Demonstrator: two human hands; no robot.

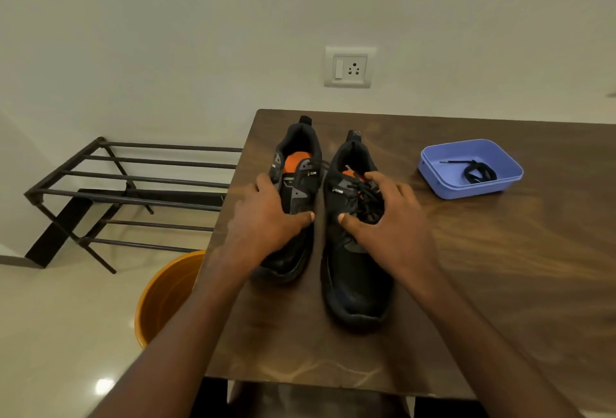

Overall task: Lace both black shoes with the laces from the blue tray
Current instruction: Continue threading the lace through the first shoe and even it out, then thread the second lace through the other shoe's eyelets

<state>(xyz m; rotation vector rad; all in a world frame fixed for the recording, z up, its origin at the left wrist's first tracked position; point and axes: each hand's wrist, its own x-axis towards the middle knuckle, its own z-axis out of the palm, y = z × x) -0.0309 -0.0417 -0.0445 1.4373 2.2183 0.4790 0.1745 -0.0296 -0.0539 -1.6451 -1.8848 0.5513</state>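
Two black shoes with orange insoles stand side by side on the brown table, toes toward me. My left hand (266, 217) grips the left shoe (286, 264) over its middle, thumb on the inner side. My right hand (393, 217) grips the right shoe (356, 287) the same way, its fingers lying over black lacing (365, 197) on the tongue. To the right sits the blue tray (473, 191), apart from both hands, with one coiled black lace (478, 172) inside.
The table (500, 267) stands against a white wall with a socket (349, 67). Left of the table are a dark metal rack (133, 184) and, on the floor, an orange bucket (163, 297). The table's left edge runs just beside the left shoe.
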